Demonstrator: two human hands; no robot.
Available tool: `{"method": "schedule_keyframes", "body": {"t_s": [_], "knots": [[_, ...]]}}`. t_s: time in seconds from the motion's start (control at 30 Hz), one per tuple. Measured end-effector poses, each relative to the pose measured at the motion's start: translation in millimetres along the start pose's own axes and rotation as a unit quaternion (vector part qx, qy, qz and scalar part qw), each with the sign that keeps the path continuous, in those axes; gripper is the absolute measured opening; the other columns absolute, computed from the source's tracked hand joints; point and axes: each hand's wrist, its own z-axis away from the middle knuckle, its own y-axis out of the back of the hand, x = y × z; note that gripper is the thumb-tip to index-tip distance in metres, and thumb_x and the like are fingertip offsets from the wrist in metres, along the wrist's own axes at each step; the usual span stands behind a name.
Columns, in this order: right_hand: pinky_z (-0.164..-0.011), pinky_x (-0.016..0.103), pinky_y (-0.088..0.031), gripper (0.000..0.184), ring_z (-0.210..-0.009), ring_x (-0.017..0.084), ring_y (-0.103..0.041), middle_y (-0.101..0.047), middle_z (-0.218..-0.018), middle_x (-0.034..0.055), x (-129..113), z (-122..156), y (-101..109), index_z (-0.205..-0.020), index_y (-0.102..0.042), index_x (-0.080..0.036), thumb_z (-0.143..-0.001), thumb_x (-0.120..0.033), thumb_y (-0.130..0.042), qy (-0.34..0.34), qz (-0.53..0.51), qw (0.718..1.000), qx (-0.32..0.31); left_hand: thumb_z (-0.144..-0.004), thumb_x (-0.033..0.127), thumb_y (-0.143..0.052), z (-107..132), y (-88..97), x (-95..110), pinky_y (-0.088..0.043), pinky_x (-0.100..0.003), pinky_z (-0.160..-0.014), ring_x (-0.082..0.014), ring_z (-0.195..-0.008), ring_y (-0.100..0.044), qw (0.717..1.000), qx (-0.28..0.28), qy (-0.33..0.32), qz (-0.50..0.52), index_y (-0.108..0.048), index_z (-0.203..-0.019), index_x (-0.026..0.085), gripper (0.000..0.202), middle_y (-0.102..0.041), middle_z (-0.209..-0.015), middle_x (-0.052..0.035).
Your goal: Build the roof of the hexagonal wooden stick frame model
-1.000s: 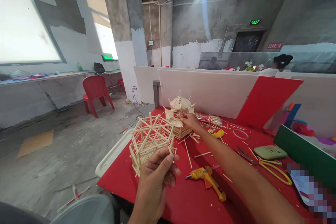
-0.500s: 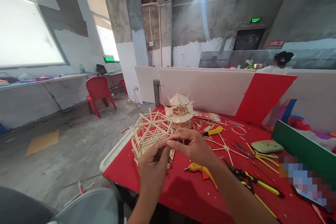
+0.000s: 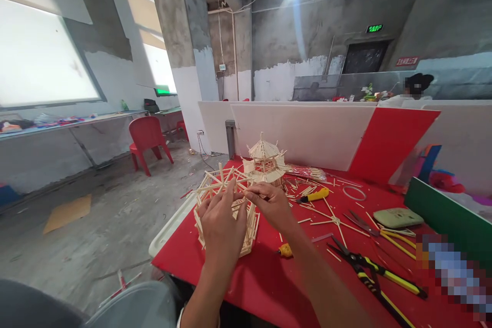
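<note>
Red desk (image 3: 269,287) carries the stick frame (image 3: 250,225) at its near left corner. Since half a second ago both hands have climbed to its top: the left hand (image 3: 221,225) lies flat-fingered against it, and the right hand (image 3: 271,206) pinches a top stick. Two stick models stand here, counting one pagoda (image 3: 265,159), plus one pliers (image 3: 369,266) and one scissors (image 3: 357,219).

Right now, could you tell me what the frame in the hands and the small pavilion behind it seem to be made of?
The stick frame looks like thin bare wood or bamboo sticks: pale, matt, straight, crossing in an open lattice. The pavilion looks the same, sticks packed closer on its roofs.
</note>
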Motion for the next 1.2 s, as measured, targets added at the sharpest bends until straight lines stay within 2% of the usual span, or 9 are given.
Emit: {"method": "schedule_keyframes", "body": {"t_s": [0.33,0.83,1.2], "knots": [[-0.073,0.025,-0.049,0.012,-0.079,0.015,-0.065,-0.072,-0.082,0.0011,6.8,1.5,0.3,-0.09,-0.08,-0.027,-0.088,-0.029,-0.068,0.008,-0.012,1.0,-0.007,-0.086,0.016,-0.062,-2.0,-6.6,-3.9,-0.037,-0.039,-0.09,-0.0235,-0.095,-0.072,0.999,-0.01,0.028,0.012,-0.055,-0.134,0.026,0.05,-0.079,-0.09,0.0011],[-0.072,0.026,-0.051,0.012,-0.08,0.016,-0.067,-0.073,-0.083,0.0017,4.6,1.5,0.1,-0.09,-0.08,-0.027,-0.088,-0.029,-0.069,0.015,-0.014,1.0,0.001,-0.082,0.018,-0.066,-9.8,-5.9,-4.8,-0.038,-0.043,-0.095,-0.0235,-0.096,-0.072,0.994,-0.039,0.077,0.071,-0.06,-0.127,0.029,0.047,-0.08,-0.089,0.0028],[-0.067,0.025,-0.05,0.019,-0.077,0.015,-0.065,-0.073,-0.082,0.003,-9.8,4.4,1.4,-0.098,-0.08,-0.025,-0.092,-0.026,-0.061,0.016,0.033,0.999,-0.015,-0.082,0.019,-0.068,-10.2,-9.3,-8.6,-0.039,-0.042,-0.093,-0.0234,-0.095,-0.072,0.994,-0.038,0.073,0.071,-0.061,-0.127,0.028,0.046,-0.08,-0.087,0.0025]]}}
